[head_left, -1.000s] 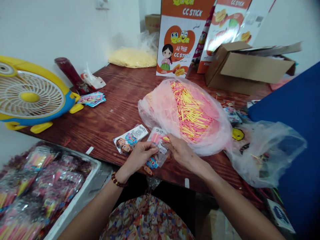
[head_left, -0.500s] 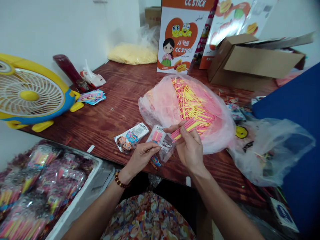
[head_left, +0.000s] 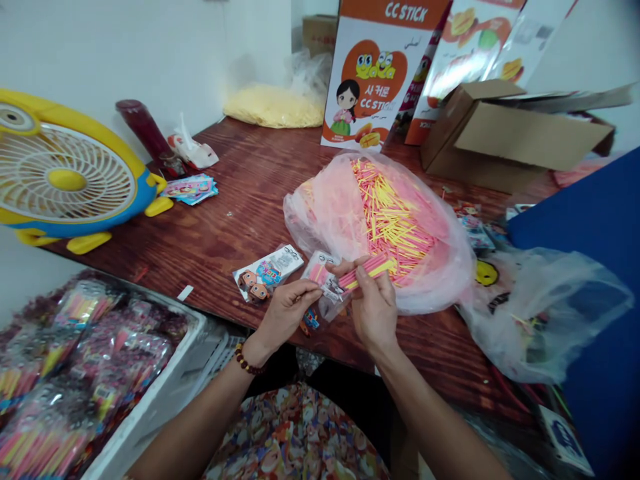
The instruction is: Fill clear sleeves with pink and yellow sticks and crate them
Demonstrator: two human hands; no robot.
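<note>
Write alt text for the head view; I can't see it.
The right hand holds pink and yellow sticks beside a clear packet in the left hand. Behind lies an open bag of sticks; packets fill a white box at lower left.

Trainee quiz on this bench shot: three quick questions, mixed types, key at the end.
1. True or false: the wrist of the left hand has a bracelet on it.
2. What does the right hand hold?
A) a bottle
B) pink and yellow sticks
C) a tissue
3. Fill in: below its yellow top, the casing of the fan is ____.

Key: 1 true; 2 B; 3 blue.
</note>
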